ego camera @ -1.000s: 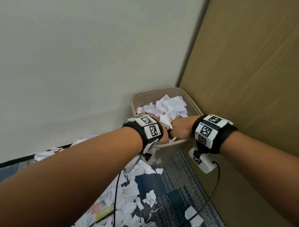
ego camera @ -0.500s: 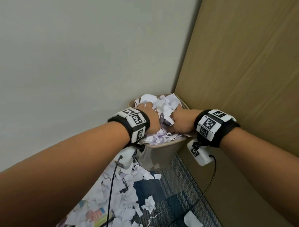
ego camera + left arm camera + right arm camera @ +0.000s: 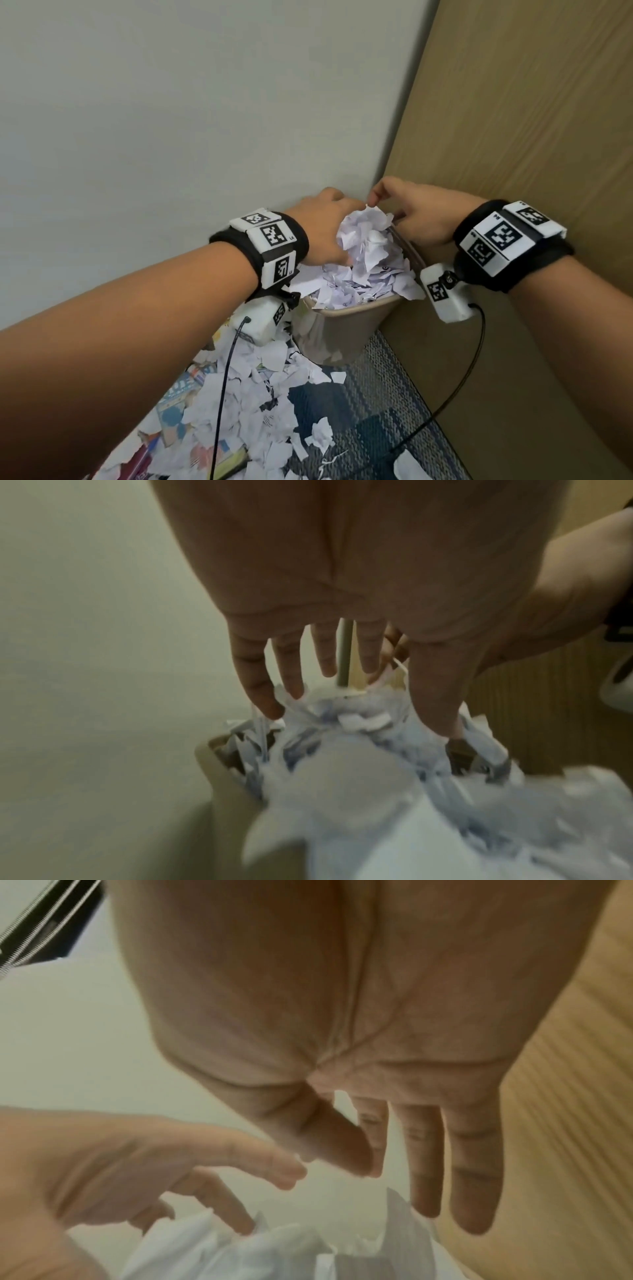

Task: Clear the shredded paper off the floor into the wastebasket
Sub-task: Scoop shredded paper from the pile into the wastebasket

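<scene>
The beige wastebasket (image 3: 342,329) stands in the corner, heaped above its rim with crumpled white shredded paper (image 3: 366,246). My left hand (image 3: 325,226) is over the heap's left side. Its fingers are straight and spread, and the tips touch the top scraps (image 3: 359,777). My right hand (image 3: 418,216) hovers over the far right rim, fingers straight, thumb lying against the forefinger, and I see nothing in it. In the right wrist view the right hand (image 3: 421,1191) is just above the paper (image 3: 240,1245). Much shredded paper (image 3: 253,404) still covers the floor left of the basket.
A pale wall runs behind the basket and a wooden panel (image 3: 513,137) closes the right side. Blue patterned carpet (image 3: 376,394) shows in front, with a crumpled lump (image 3: 322,435) on it. Black cables (image 3: 219,411) hang from my wrists. Coloured leaflets (image 3: 181,404) lie among the scraps.
Both hands moved from the basket's near rim, through the heap, up to its far side. Their fingers have straightened and the paper they carried now lies on the heap.
</scene>
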`<action>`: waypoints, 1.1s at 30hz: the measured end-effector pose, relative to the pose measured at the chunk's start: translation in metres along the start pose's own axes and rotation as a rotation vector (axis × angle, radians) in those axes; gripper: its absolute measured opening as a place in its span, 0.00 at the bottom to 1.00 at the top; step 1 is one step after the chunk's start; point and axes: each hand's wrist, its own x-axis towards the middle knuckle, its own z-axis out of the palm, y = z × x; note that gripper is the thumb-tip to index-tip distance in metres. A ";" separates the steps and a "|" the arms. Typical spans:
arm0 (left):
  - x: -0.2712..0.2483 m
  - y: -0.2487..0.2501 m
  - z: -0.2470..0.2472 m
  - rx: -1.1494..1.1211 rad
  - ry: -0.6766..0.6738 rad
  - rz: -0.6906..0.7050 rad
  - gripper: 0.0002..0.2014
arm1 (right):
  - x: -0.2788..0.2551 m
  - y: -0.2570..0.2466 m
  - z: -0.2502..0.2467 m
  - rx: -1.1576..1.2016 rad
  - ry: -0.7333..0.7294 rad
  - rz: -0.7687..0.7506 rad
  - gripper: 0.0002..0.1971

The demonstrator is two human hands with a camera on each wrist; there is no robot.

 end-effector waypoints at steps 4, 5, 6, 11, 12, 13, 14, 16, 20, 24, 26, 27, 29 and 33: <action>-0.005 -0.005 -0.017 -0.086 0.057 0.019 0.45 | -0.003 -0.010 0.004 -0.051 -0.035 0.067 0.23; -0.006 -0.008 -0.019 -0.093 0.062 0.012 0.43 | -0.005 -0.011 0.007 -0.095 -0.082 0.106 0.27; -0.008 -0.011 -0.020 -0.093 0.059 0.006 0.42 | -0.008 -0.012 0.011 -0.152 -0.134 0.151 0.32; -0.019 -0.027 -0.017 -0.004 -0.148 -0.044 0.44 | -0.023 -0.013 0.029 -0.382 -0.267 0.213 0.41; -0.022 -0.029 -0.014 0.025 -0.207 -0.051 0.45 | -0.022 -0.013 0.032 -0.385 -0.267 0.206 0.37; -0.023 -0.030 -0.011 0.050 -0.252 -0.056 0.46 | -0.020 -0.013 0.033 -0.377 -0.258 0.205 0.32; -0.024 -0.030 -0.009 0.065 -0.276 -0.056 0.45 | -0.017 -0.011 0.034 -0.370 -0.250 0.215 0.28; -0.024 -0.028 -0.009 0.064 -0.271 -0.050 0.40 | -0.012 -0.012 0.037 -0.347 -0.230 0.218 0.22; -0.014 -0.014 -0.006 0.063 -0.177 -0.028 0.30 | -0.001 -0.010 0.047 -0.304 -0.136 0.207 0.13; -0.003 0.000 0.018 0.080 -0.063 -0.051 0.24 | 0.004 -0.007 0.063 -0.257 -0.061 0.186 0.06; 0.000 0.005 0.028 0.092 -0.033 -0.038 0.23 | 0.004 -0.004 0.068 -0.268 -0.071 0.159 0.13; 0.001 0.006 0.030 0.086 -0.024 -0.036 0.23 | 0.003 -0.002 0.068 -0.267 -0.076 0.150 0.15; 0.002 0.006 0.027 0.053 -0.009 -0.043 0.21 | -0.001 0.000 0.059 -0.238 -0.071 0.139 0.11; 0.000 -0.002 0.008 0.004 0.047 -0.018 0.14 | -0.008 0.004 0.029 -0.213 -0.075 0.138 0.13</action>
